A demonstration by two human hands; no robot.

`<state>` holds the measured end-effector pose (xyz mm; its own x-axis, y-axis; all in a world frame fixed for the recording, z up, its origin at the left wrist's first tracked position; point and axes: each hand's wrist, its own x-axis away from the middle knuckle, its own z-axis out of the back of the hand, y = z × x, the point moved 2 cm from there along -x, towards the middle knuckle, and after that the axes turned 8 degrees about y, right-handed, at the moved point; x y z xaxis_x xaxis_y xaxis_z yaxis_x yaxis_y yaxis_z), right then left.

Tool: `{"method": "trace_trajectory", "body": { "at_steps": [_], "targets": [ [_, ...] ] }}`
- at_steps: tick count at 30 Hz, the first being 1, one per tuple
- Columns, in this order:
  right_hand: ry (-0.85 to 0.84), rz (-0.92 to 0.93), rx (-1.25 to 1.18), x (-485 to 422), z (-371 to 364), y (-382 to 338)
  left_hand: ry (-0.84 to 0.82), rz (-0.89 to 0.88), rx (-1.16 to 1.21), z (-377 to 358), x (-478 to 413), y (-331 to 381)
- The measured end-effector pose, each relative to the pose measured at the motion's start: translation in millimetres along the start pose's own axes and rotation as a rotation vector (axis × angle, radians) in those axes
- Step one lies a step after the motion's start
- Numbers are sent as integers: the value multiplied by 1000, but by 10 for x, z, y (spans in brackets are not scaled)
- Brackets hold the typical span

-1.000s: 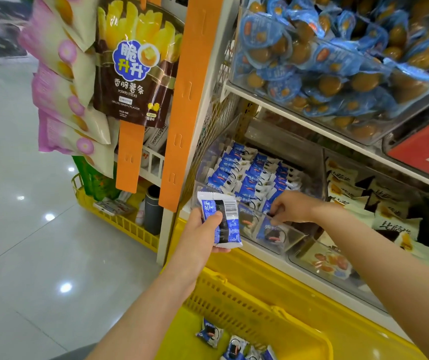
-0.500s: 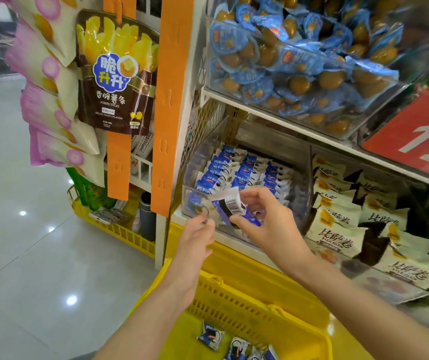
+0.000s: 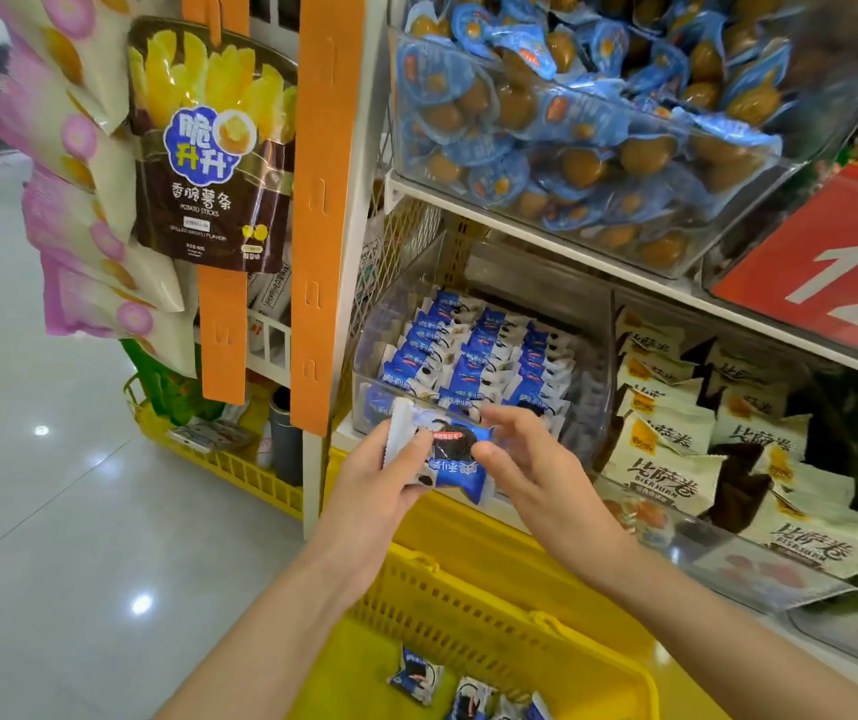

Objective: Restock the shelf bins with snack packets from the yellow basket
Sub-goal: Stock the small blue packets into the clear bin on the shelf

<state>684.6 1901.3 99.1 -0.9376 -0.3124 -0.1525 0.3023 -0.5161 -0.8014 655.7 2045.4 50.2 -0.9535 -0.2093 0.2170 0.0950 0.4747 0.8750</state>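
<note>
L hand (image 3: 385, 480) bare, R hand (image 3: 536, 470) bare, both forearms (image 3: 281, 621) bare

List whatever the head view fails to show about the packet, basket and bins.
Blue packet: head view; left hand and right hand cover parts, small print blurred.
Yellow basket: bottom edge cuts it; remaining packets uncountable.
Red price sign: right edge cuts its number.
Clear bin: front row hidden behind the hands.
</note>
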Motion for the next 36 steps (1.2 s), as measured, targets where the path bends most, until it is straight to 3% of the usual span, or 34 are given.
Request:
{"method": "trace_trajectory", "body": {
  "at_steps": [2, 8, 12, 15, 19, 25, 30, 36],
  "targets": [
    [-44, -64, -111, -48, -11, 2, 15, -57, -41, -11, -27, 31],
    [40, -278, -525, -224, 3, 27, -92, -83, -162, -126, -210, 162],
    [89, -81, -45, -343, 45, 88, -81, -356, -597, -63, -396, 341],
    [77, 70, 112, -470, 117, 57, -182, -487, -909, -30, -507, 470],
    [-34, 166, 229, -669, 69, 23, -189, -560, -949, -56, -662, 590],
    [189, 19, 101, -1224, 210, 167, 46, -880, -1088, -23, -818, 621],
    [423, -205, 269, -1865, 316, 518, -18, -1029, -1451, 103, -934, 332],
    [453, -238, 457, -2581, 88, 723, -105, -1149, -1445, 209, -1017, 195]
  ]
}}
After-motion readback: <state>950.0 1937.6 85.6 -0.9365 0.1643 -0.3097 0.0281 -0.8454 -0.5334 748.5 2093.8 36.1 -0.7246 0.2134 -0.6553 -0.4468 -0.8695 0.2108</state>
